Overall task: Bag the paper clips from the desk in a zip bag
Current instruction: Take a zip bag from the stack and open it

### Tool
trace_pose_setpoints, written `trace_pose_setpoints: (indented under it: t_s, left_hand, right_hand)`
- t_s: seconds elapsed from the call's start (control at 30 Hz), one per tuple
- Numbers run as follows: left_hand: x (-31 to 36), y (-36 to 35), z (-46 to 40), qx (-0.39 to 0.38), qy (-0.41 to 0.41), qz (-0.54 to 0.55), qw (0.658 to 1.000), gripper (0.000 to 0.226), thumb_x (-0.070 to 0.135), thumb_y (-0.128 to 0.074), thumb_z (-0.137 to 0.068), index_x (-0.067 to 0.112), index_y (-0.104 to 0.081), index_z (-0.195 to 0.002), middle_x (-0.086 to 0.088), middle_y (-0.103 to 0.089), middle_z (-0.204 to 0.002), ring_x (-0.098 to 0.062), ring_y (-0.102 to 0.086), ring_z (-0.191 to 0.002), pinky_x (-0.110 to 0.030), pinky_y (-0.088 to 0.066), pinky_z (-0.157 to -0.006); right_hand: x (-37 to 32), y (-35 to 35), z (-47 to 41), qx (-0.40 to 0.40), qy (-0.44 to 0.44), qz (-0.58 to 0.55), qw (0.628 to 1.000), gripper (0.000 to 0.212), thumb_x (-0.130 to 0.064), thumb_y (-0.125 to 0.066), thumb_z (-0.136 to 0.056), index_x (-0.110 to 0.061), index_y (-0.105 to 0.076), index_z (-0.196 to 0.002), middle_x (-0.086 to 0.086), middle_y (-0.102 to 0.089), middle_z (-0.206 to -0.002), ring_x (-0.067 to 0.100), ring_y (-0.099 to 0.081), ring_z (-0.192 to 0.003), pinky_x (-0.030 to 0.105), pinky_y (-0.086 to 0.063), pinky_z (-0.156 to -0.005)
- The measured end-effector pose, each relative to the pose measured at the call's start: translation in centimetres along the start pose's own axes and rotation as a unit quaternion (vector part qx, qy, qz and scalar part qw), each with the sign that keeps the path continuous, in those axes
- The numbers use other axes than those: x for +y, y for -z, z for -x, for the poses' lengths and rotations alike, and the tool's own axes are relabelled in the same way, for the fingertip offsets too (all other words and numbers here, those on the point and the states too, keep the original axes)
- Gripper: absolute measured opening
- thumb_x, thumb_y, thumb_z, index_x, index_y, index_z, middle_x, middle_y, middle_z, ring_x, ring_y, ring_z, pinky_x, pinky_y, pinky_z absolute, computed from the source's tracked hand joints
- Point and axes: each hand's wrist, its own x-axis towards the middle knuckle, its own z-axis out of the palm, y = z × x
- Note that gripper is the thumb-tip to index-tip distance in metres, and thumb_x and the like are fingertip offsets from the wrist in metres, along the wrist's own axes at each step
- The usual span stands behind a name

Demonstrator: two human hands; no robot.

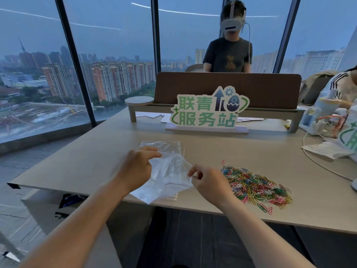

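Both the left hand (136, 167) and right hand (209, 182) pinched the clear plastic zip bag (168, 171), just left of the heap of coloured paper clips (257, 186).

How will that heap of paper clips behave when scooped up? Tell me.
The paper clips lie in a loose, tangled pile on the desk, so they would probably lift in linked clumps. Strays at the pile's edge suggest some will scatter.
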Motion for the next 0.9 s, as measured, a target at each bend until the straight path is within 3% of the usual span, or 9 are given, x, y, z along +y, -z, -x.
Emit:
trace_pose_setpoints:
  t_s: [0.1, 0.27, 0.4, 0.5, 0.6, 0.67, 0.77, 0.9]
  left_hand:
    - [0.7, 1.1, 1.0, -0.015, 0.014, -0.002, 1.0, 0.05, -0.01, -0.047, -0.081, 0.017, -0.07, -0.115, -0.003, -0.067, -0.125, -0.025, -0.064, -0.111, -0.035, -0.051, -0.096]
    - [1.6, 3.1, 2.4, -0.052, 0.066, 0.007, 0.996, 0.049, -0.006, -0.047, -0.079, 0.023, -0.072, -0.11, -0.003, -0.068, -0.123, -0.023, -0.065, -0.107, -0.037, -0.051, -0.096]
    - [3.1, 4.4, 3.6, -0.09, 0.1, 0.001, 0.991, 0.051, -0.005, -0.047, -0.078, 0.027, -0.072, -0.109, -0.005, -0.066, -0.125, -0.026, -0.067, -0.092, -0.032, -0.054, -0.076]
    - [4.2, 5.8, 4.5, -0.095, 0.093, -0.003, 0.991, 0.051, -0.005, -0.049, -0.074, 0.029, -0.073, -0.104, -0.007, -0.064, -0.129, -0.022, -0.068, -0.089, -0.031, -0.055, -0.078]
    - [5.6, 7.3, 5.7, -0.102, 0.075, 0.027, 0.992, 0.048, -0.005, -0.05, -0.076, 0.025, -0.073, -0.105, 0.0, -0.071, -0.115, -0.002, -0.063, -0.058, -0.021, -0.054, -0.067]
    - [6.6, 8.0, 6.6, -0.109, 0.056, 0.053, 0.991, 0.041, -0.002, -0.053, -0.08, 0.023, -0.073, -0.105, 0.007, -0.073, -0.102, 0.003, -0.061, -0.05, -0.012, -0.052, -0.056]
    - [7.6, 8.4, 7.9, -0.111, 0.036, 0.072, 0.991, 0.028, 0.008, -0.058, -0.084, 0.023, -0.075, -0.099, 0.013, -0.072, -0.094, -0.003, -0.063, -0.046, -0.013, -0.052, -0.055]
    - [8.5, 8.5, 9.0, -0.125, 0.028, 0.113, 0.985, 0.024, 0.008, -0.059, -0.086, 0.022, -0.077, -0.088, 0.013, -0.075, -0.082, -0.011, -0.063, -0.046, -0.011, -0.047, -0.051]
  right_hand:
    - [-0.4, 0.8, 1.0, -0.005, 0.001, -0.008, 1.0, 0.016, -0.021, -0.053, -0.085, -0.033, -0.064, -0.089, -0.007, -0.057, -0.061, 0.012, -0.051, -0.052, 0.037, -0.048, -0.057]
    - [-0.9, 2.6, 3.0, -0.039, 0.012, 0.008, 0.999, 0.02, -0.022, -0.057, -0.08, -0.036, -0.065, -0.091, -0.009, -0.059, -0.068, 0.01, -0.053, -0.058, 0.034, -0.047, -0.058]
    - [-1.5, 4.0, 4.5, -0.06, 0.023, 0.027, 0.998, 0.021, -0.021, -0.057, -0.08, -0.036, -0.065, -0.092, -0.011, -0.056, -0.065, 0.009, -0.051, -0.057, 0.029, -0.041, -0.056]
    - [-1.9, 4.6, 5.5, -0.074, 0.027, -0.005, 0.997, 0.021, -0.021, -0.057, -0.08, -0.034, -0.066, -0.092, -0.004, -0.059, -0.067, 0.011, -0.049, -0.055, 0.029, -0.04, -0.056]
    - [-2.0, 5.5, 6.8, -0.074, 0.033, -0.061, 0.995, 0.018, -0.021, -0.055, -0.083, -0.033, -0.068, -0.088, 0.003, -0.063, -0.069, 0.014, -0.051, -0.057, 0.031, -0.043, -0.058]
    - [-2.2, 6.3, 7.8, -0.072, 0.039, -0.099, 0.992, 0.02, -0.018, -0.053, -0.087, -0.029, -0.069, -0.084, 0.002, -0.061, -0.065, 0.016, -0.05, -0.056, 0.032, -0.043, -0.057]
    - [-2.6, 7.4, 9.3, -0.077, 0.038, -0.131, 0.988, 0.023, -0.009, -0.051, -0.088, -0.021, -0.07, -0.08, 0.003, -0.06, -0.063, 0.013, -0.049, -0.054, 0.025, -0.041, -0.051]
    - [-2.5, 8.2, 10.8, -0.095, 0.03, -0.158, 0.982, 0.023, -0.002, -0.051, -0.081, -0.014, -0.069, -0.075, -0.003, -0.059, -0.06, 0.012, -0.049, -0.054, 0.027, -0.043, -0.054]
